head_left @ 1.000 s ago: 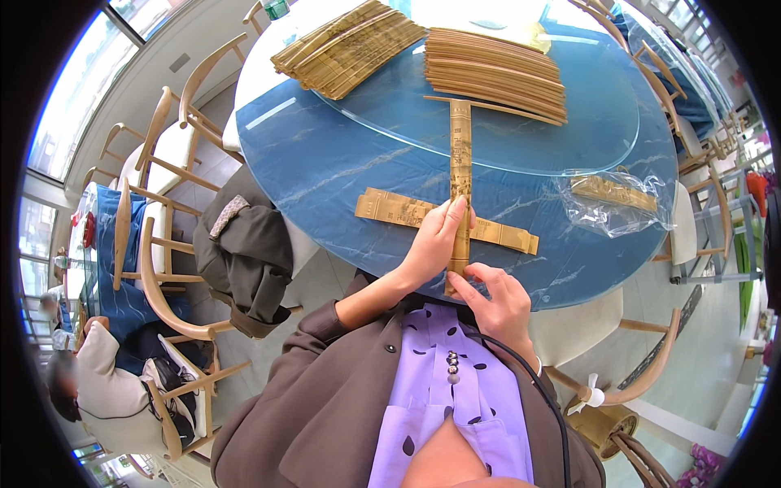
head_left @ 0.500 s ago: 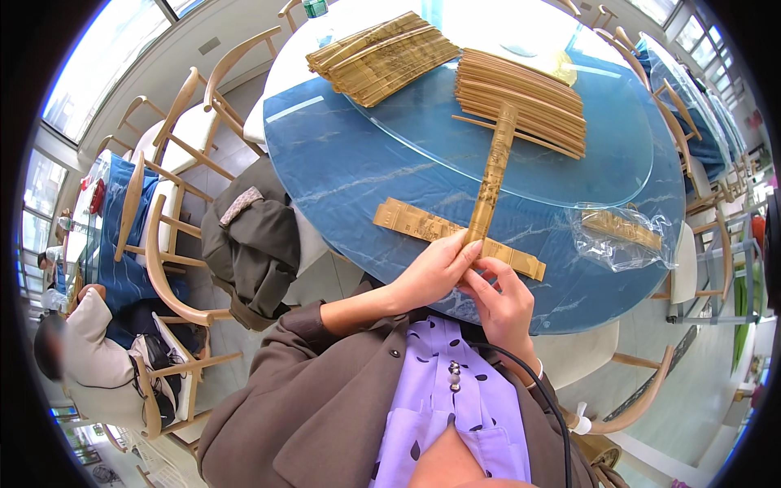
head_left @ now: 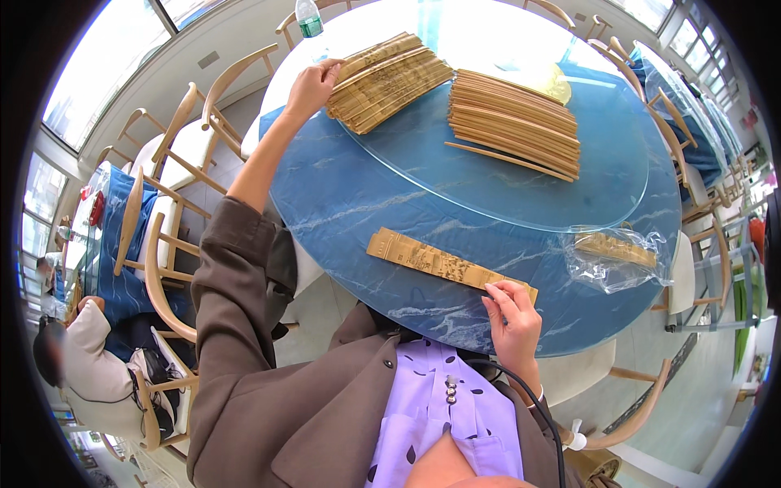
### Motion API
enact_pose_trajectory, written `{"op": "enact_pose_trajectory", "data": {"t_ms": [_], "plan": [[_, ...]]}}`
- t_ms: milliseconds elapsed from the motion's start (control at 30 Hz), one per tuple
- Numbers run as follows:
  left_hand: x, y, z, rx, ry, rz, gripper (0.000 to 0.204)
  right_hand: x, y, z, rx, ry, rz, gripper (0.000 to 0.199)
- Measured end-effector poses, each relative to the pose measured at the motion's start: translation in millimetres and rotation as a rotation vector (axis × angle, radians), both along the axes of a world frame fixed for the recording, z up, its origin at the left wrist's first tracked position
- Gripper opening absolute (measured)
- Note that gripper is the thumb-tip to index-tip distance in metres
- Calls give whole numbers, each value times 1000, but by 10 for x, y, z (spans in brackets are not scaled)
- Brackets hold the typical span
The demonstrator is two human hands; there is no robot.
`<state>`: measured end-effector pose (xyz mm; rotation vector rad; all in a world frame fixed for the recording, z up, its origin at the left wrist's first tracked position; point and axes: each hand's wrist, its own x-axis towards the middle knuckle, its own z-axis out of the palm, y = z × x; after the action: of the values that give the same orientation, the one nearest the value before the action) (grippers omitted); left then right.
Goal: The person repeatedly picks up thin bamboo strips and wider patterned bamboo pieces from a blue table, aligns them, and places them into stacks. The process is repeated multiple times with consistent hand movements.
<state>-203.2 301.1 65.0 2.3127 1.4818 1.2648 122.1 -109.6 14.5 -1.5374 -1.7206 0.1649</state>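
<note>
My left hand [head_left: 316, 85] reaches to the far left, its fingers closed on the left end of a fanned pile of long gold printed paper sleeves [head_left: 389, 85]. Close to the table's near edge lies a gold paper strip [head_left: 435, 262] with dark printing, slanting down to the right. My right hand [head_left: 514, 321] pinches its right end between thumb and fingers. To the right of the fanned pile, a row of slim wooden sticks [head_left: 514, 122], like chopsticks, rests on the glass turntable; one stick lies slightly apart at its near side.
A clear plastic bag [head_left: 614, 259] holding gold strips lies at the table's right. The glass turntable [head_left: 488, 195] has a raised rim. A water bottle [head_left: 308, 18] stands at the far left. Wooden chairs [head_left: 167, 276] surround the table; a person [head_left: 98, 366] sits at lower left.
Both hands held an upright gold sleeve together before. Now my left hand has moved to the fanned pile, and my right hand is at the near strip, where dark printing now shows on top.
</note>
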Motion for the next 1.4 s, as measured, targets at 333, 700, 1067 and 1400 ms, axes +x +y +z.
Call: {"op": "enact_pose_trajectory", "data": {"t_ms": [333, 700, 1067, 1400], "plan": [[263, 92, -240, 272, 465, 217, 35, 171, 79, 67, 16, -47, -57, 15], [157, 74, -369, 395, 503, 185, 29, 556, 618, 512, -83, -178, 77, 13], [833, -1625, -197, 340, 176, -87, 27, 905, 2042, 133, 169, -543, -55, 22], [1479, -3127, -748, 221, 129, -650, 29, 1035, 2252, -40, 132, -608, -62, 31]]}}
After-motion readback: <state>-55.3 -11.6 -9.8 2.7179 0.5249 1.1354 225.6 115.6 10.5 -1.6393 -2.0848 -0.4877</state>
